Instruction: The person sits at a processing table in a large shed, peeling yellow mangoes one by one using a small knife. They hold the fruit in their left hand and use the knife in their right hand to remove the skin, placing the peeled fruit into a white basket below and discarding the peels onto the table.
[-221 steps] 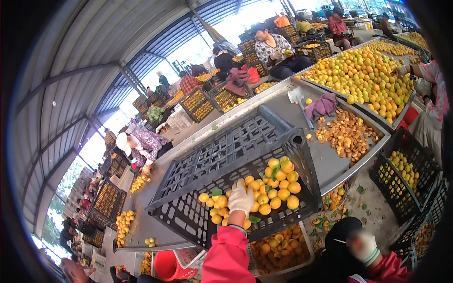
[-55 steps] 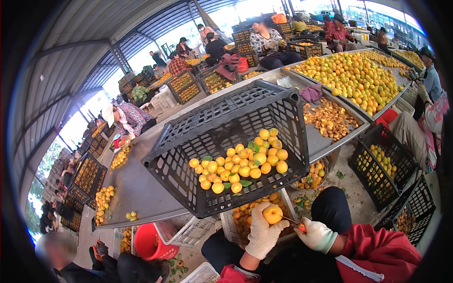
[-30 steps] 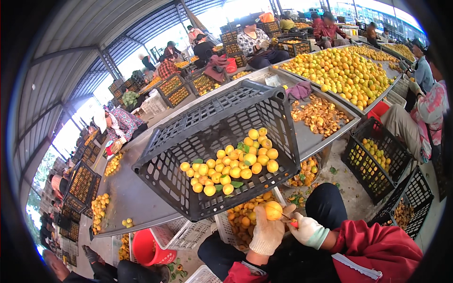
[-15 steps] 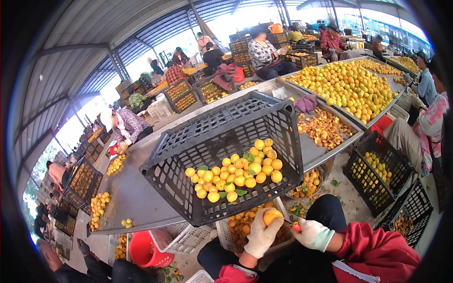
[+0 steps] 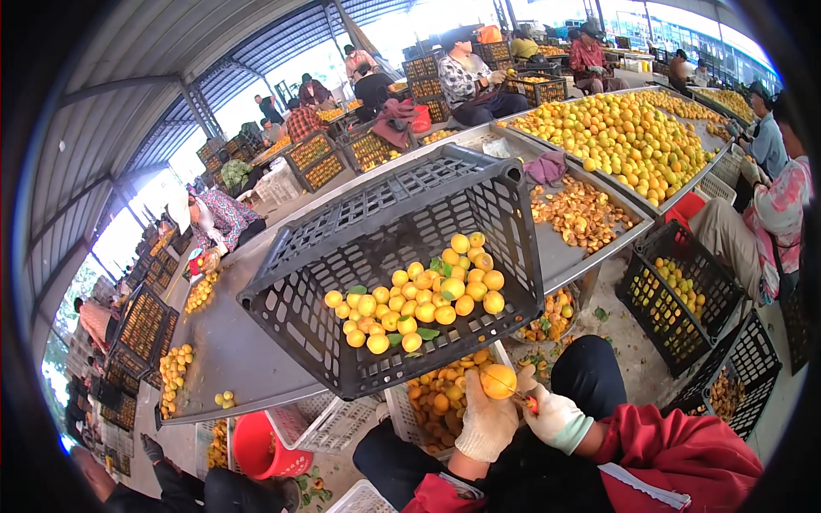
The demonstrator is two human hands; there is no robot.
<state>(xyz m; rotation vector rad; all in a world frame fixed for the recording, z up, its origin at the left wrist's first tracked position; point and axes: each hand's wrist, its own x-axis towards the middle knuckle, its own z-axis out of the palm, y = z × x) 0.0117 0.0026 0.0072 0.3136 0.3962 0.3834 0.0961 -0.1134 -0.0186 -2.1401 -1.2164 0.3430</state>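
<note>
My left hand (image 5: 487, 424), in a white knit glove, is closed round a round orange-yellow fruit (image 5: 498, 381). My right hand (image 5: 556, 417), gloved too, grips the red handle of a small knife (image 5: 532, 405). The thin blade points left and reaches the fruit's side; whether it cuts in, I cannot tell. Both hands are above my lap, beside a white crate of orange fruit (image 5: 440, 402). Ahead of them, a black plastic crate (image 5: 402, 205) lies tipped on the metal table, its opening toward me. Whole yellow fruits (image 5: 410, 299) with some green leaves lie inside it.
Fruit pieces (image 5: 577, 214) are spread on the metal table (image 5: 248, 342), near a large pile of whole fruit (image 5: 633, 141). A red bucket (image 5: 272, 445) stands at lower left. Black crates (image 5: 680, 295) stand at right. Several people work around, one close at right.
The view has shifted slightly. My left hand has turned the fruit, and its fingers now point more upward. My right hand has shifted a little left, still with the knife.
</note>
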